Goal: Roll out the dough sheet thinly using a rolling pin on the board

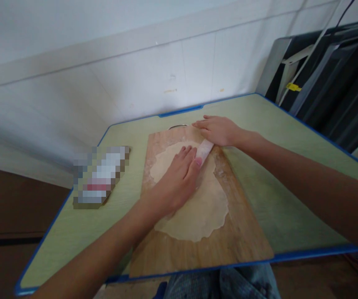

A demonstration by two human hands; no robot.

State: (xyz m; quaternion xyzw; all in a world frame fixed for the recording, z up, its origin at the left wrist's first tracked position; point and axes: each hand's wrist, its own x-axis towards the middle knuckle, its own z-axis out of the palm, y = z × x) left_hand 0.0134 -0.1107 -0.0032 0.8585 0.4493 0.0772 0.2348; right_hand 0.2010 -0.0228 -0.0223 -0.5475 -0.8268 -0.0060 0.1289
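A thin, wide sheet of dough (202, 216) with a wavy edge lies on a floured wooden board (241, 243). Across it, slanting toward the upper right, runs a pale rolling pin (205, 149). My left hand (179, 180) lies over the near part of the pin, its thumb along the side and its fingers bent forward. At the far end, over the board's upper right corner, my right hand (221, 129) rests on the pin with fingers stretched to the left. Both palms hide much of the pin, and my left forearm covers part of the dough.
The board stands on a light green table (291, 199) with a blue rim. To the left lies a blurred-out flat packet (104, 176). A metal rim (178, 126) shows behind the board. A white wall backs the table; dark panels (337, 79) lean at the right.
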